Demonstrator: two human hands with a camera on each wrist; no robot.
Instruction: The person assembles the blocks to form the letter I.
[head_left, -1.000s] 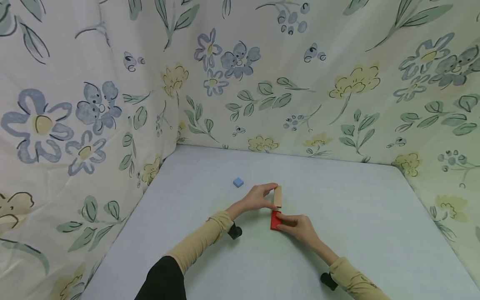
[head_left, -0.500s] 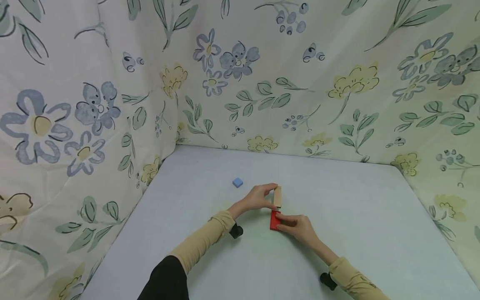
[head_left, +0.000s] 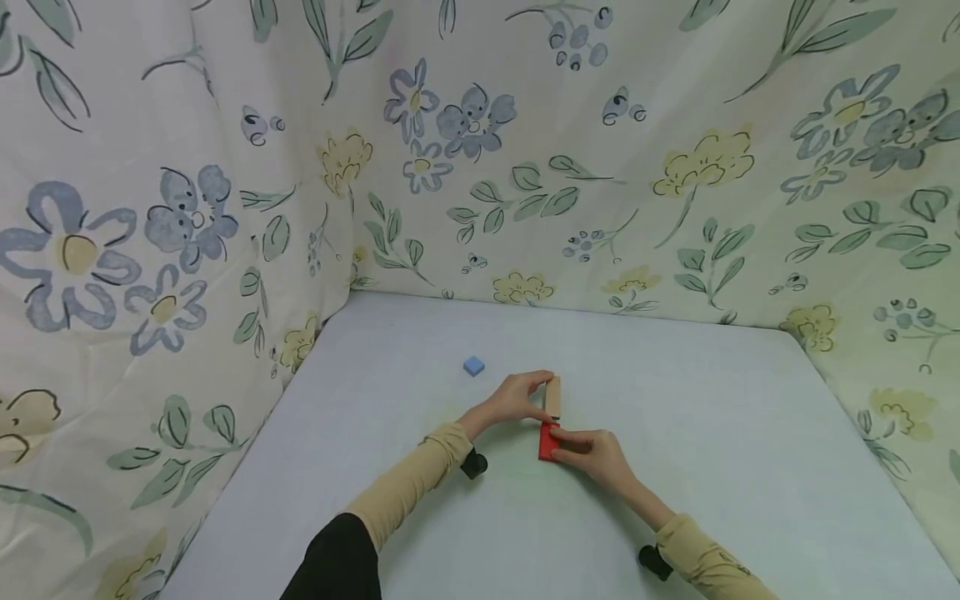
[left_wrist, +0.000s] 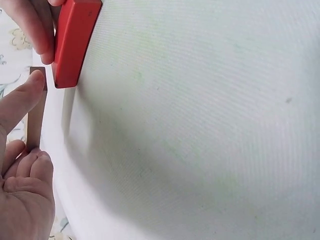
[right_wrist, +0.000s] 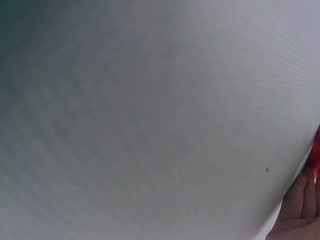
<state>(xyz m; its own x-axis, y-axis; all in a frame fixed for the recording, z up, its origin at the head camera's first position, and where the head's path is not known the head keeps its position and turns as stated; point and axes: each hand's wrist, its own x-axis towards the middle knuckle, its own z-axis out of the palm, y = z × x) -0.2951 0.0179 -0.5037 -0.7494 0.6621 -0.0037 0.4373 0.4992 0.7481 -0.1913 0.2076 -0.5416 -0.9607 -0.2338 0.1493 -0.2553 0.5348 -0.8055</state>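
Observation:
Between its thumb and fingers, my left hand (head_left: 513, 397) pinches a long, plain wooden block (head_left: 553, 397) by its two ends. The left wrist view shows the thumb on one end of that wooden block (left_wrist: 35, 122) and the fingertips at the other. Just nearer to me, my right hand (head_left: 600, 454) grips a red rectangular block (head_left: 548, 446) from its right side. The near end of the wooden block lines up close to the far end of the red one. In the right wrist view only a sliver of the red block (right_wrist: 314, 152) shows beside the fingers.
A small blue square block (head_left: 473, 366) lies on the white table (head_left: 675, 383), left of and beyond the left hand. Flower-printed curtains (head_left: 465, 225) hang along the back and sides. Black wrist cameras (head_left: 474, 463) sit under both forearms.
The wooden block in my left hand has shifted slightly nearer to the red block. My right hand and the red block look almost still.

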